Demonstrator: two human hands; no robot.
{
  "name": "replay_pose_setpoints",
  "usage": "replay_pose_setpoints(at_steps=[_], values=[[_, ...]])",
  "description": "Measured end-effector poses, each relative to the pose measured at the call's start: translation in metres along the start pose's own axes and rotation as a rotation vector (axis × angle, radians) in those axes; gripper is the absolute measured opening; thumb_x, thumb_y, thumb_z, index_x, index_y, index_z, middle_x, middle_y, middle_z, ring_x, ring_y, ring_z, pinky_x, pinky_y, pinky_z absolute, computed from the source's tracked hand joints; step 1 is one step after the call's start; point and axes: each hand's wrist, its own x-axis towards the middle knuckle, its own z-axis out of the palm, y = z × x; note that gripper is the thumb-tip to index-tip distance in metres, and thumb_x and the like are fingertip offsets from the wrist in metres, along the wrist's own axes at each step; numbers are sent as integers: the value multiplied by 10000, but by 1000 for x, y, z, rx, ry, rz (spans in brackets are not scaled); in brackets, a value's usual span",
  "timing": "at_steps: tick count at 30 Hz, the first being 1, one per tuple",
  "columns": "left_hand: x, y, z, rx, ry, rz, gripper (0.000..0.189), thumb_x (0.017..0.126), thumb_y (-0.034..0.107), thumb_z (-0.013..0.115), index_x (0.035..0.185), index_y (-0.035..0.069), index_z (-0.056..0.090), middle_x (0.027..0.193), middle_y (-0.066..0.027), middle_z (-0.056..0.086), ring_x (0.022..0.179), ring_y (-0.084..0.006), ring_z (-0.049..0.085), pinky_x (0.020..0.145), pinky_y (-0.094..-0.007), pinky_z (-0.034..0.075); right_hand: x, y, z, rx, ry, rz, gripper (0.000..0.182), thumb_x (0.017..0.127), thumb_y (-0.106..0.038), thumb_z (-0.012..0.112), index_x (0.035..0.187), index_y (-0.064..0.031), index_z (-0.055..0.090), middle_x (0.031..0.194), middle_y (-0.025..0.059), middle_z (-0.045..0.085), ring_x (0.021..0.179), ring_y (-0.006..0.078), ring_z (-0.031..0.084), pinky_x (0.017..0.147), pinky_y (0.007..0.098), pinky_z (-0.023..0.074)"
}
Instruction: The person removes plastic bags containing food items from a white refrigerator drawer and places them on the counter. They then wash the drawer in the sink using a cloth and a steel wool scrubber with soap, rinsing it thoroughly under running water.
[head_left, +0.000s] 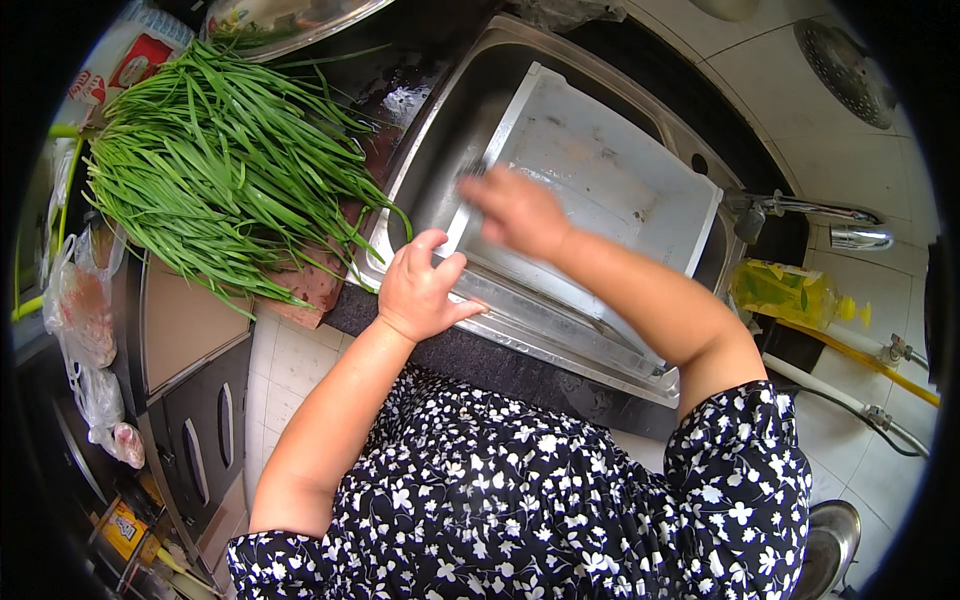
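A plastic drawer-like bin (600, 157), grey-white inside with dark spots of dirt and a clear front panel, sits tilted in the stainless steel sink (442, 142). My left hand (420, 289) rests at the bin's near left corner by the sink rim, its fingers spread and bent over the edge. Over the bin's left rim is my right hand (517, 210), blurred by motion; something dark, perhaps a scrubber, shows at its fingertips, but whether it is held cannot be told.
Long green leafy stalks, like garlic chives (225, 172), lie left of the sink on a reddish board (307, 289). A chrome faucet (817, 206) and a bottle of yellow liquid (784, 292) stand at right. Plastic bags (82, 300) are at far left.
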Motion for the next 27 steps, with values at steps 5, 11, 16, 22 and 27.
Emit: replay_pose_setpoints(at_steps=[5, 11, 16, 22, 27], values=[[-4, -2, 7, -60, 49, -5, 990, 392, 312, 880, 1217, 167, 354, 1090, -158, 415, 956, -322, 504, 749, -384, 491, 12, 23, -7, 26, 62, -52, 532, 636, -64, 668, 1152, -160, 581, 955, 109, 543, 839, 298, 573, 656, 387, 497], [-4, -4, 11, -116, 75, 16, 1030, 403, 315, 886, 1258, 172, 330, 1171, -175, 358, 1005, -326, 497, 797, -388, 506, -3, 5, 4, 122, 78, 32, 498, 635, -24, 649, 1113, -154, 608, 968, 100, 554, 854, 289, 571, 677, 388, 492], [-7, -4, 10, -101, 42, -5, 1078, 399, 335, 893, 1287, 205, 298, 1195, -177, 341, 971, -317, 521, 811, -384, 509, -2, 7, -5, 147, -59, -165, 493, 632, -30, 656, 1092, -202, 620, 973, 82, 546, 885, 278, 565, 690, 386, 493], [10, 4, -2, -5, -84, 26, 515, 475, 386, 817, 798, 53, 593, 1088, -116, 540, 985, -321, 525, 841, -426, 437, 39, 98, -26, -481, 285, 377, 584, 695, -124, 655, 1256, -191, 506, 1031, 96, 525, 897, 284, 550, 701, 393, 502], [8, 2, -2, 1, -88, 34, 520, 497, 445, 788, 761, 56, 568, 1056, -103, 545, 974, -321, 520, 835, -425, 422, 5, 141, 12, -922, 263, 147, 505, 778, -120, 525, 1281, -108, 486, 960, 75, 521, 900, 238, 506, 723, 368, 433]])
